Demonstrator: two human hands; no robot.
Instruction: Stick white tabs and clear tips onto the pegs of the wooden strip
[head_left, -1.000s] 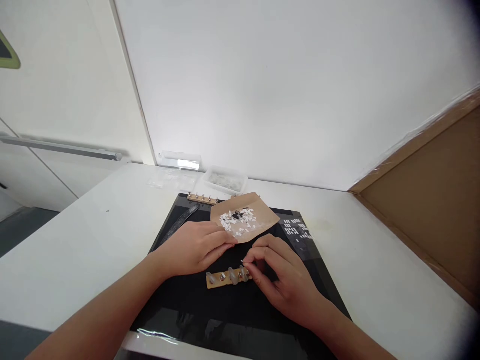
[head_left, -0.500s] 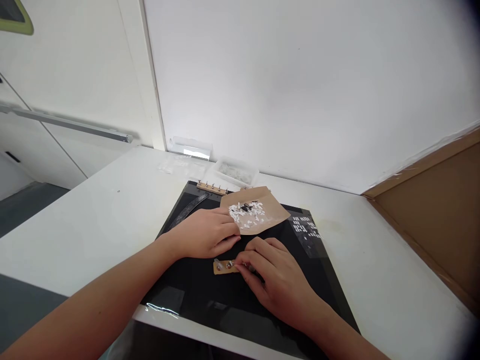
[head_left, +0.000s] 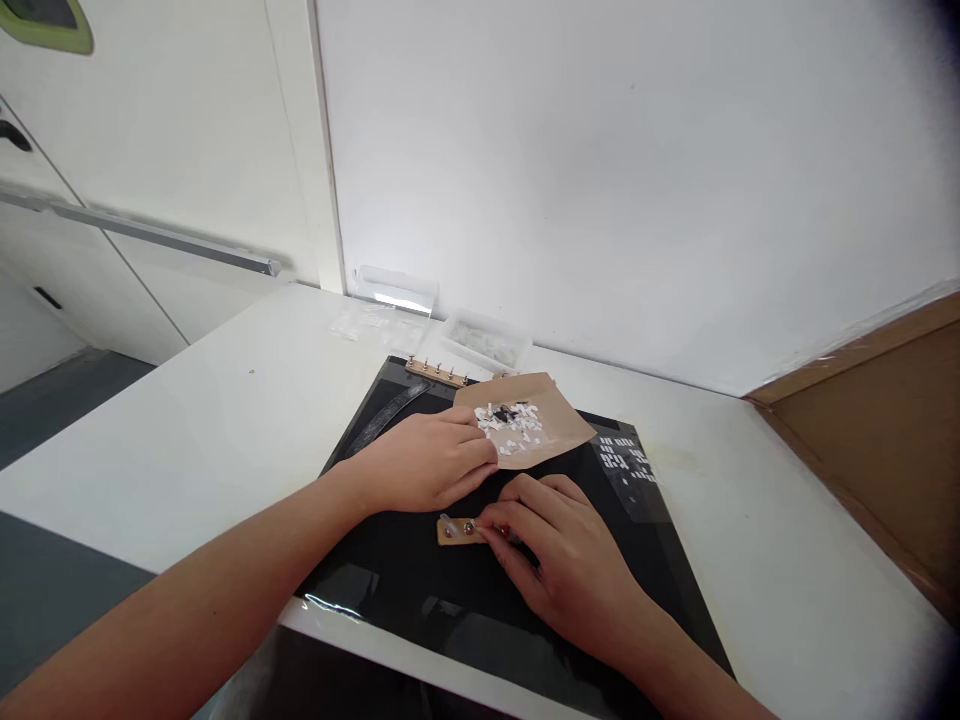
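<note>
A small tan strip [head_left: 459, 530] with little metal studs lies flat on the black mat [head_left: 390, 570], just under the fingertips of the right hand [head_left: 559, 560], which curls over its right end and pinches there with thumb and forefinger; whether something tiny sits between those fingertips is too small to tell. The left hand [head_left: 420, 465] rests palm down on the mat just behind the strip, fingers loosely together and holding nothing, its fingertips touching the near edge of a brown paper sheet [head_left: 536, 435]. That sheet lies slightly creased and carries a scatter of small white bits [head_left: 514, 420] with a few dark ones among them. Behind the left hand a second studded strip [head_left: 437, 372] lies along the mat's far edge, with a dark flat bar [head_left: 382, 420] slanting beside it. To the right of the paper, a patch of small white marks [head_left: 626, 458] shows on the mat. The mat's near edge reaches the front edge of the white desk [head_left: 225, 430], and bare desk spreads wide on the left and on the right. By the wall stands a shallow clear tray [head_left: 486, 343] with pale contents too blurred to name, with a clear box [head_left: 394, 290] and clear bags [head_left: 367, 322] near it. A brown board [head_left: 885, 430] borders the desk on the far right.
</note>
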